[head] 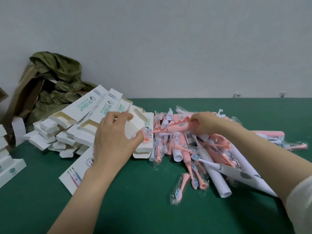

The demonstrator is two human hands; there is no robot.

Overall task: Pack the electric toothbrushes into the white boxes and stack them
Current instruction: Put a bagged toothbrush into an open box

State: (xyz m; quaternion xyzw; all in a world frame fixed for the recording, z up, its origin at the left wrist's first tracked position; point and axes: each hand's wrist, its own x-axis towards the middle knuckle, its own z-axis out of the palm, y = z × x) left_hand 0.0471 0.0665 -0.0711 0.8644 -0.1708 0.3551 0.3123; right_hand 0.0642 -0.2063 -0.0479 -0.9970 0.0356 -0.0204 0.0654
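Note:
My left hand (112, 137) grips a white box (135, 125) by its open end, thumb and fingers curled round the flaps. My right hand (205, 123) holds a pink electric toothbrush (175, 128) by its handle, lying level, with its brush head at the box opening beside my left thumb. Under my right hand spreads a pile of pink and white toothbrushes and wrapped brush heads (199, 154). A heap of empty white boxes (70, 132) lies left of my left hand.
Green table (135, 200) runs to the grey wall. A brown carton with crumpled olive paper (57, 85) stands at the back left. Closed white boxes (10, 168) sit stacked at the left edge. One flat box (76, 174) lies under my left wrist.

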